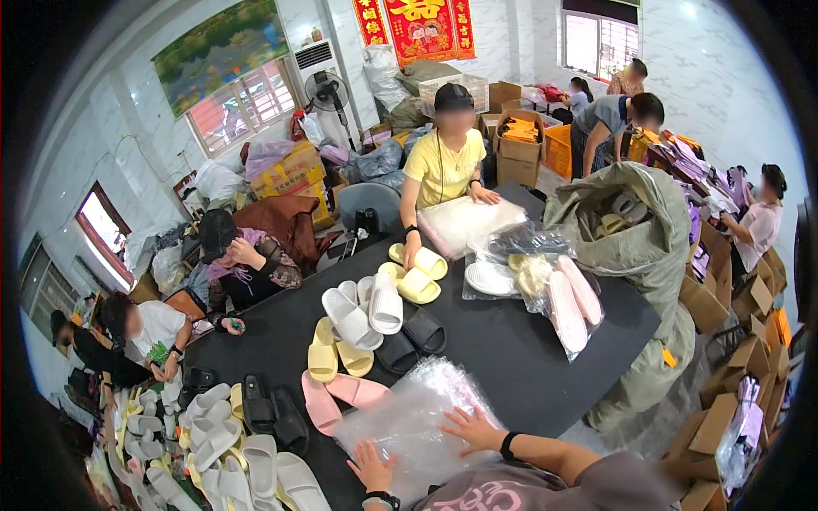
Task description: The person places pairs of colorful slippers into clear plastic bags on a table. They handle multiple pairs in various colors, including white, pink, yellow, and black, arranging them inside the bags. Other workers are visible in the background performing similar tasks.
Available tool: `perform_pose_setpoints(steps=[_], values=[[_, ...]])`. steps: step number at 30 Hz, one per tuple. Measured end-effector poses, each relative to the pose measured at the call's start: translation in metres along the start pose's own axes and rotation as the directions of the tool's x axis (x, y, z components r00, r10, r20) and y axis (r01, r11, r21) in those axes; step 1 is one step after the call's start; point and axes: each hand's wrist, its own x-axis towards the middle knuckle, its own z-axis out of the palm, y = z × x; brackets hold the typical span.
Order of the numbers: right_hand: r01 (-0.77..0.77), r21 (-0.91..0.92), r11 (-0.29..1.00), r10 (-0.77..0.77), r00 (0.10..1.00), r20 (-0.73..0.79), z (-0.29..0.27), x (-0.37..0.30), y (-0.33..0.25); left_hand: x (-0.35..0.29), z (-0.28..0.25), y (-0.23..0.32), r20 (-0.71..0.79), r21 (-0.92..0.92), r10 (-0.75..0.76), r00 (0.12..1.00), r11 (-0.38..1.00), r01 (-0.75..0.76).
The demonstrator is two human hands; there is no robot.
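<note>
My left hand (371, 467) lies with fingers spread on the near left edge of a stack of clear plastic bags (417, 404). My right hand (471, 429) rests open on the right side of the same stack. A pair of pink slippers (322, 404) touches the stack's left edge, one slipper partly under the bags. Just beyond are yellow slippers (324, 356), black slippers (424, 330) and light grey slippers (352, 317). Across the black table (520, 375), a person in a yellow top (443, 166) touches a pair of yellow slippers (416, 283).
Bagged slippers (573, 307) lie at the table's right, beside a large green sack (622, 247). Another bag stack (473, 226) sits before the person opposite. Many loose slippers (213, 434) crowd the left. Cardboard boxes (716, 426) line the right; several people work around the room.
</note>
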Motion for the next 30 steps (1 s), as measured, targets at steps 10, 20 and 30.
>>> perform_pose_setpoints(steps=[10, 20, 30], values=[[-0.045, -0.075, 0.996, 0.05, 0.997, 0.063, 0.017, 0.008, -0.003, 0.005, 0.003, -0.009, 0.102, -0.042, -0.053, 0.993, 0.997, 0.058], [-0.065, -0.113, 0.991, 0.078, 0.991, 0.11, 0.011, 0.014, -0.008, -0.047, 0.007, 0.025, 0.101, 0.069, 0.34, 0.935, 0.935, -0.348], [-0.086, 0.001, 0.996, 0.085, 0.986, 0.14, 0.013, 0.017, -0.006, -0.045, -0.002, 0.028, 0.224, 0.114, 0.22, 0.949, 0.962, -0.249]])
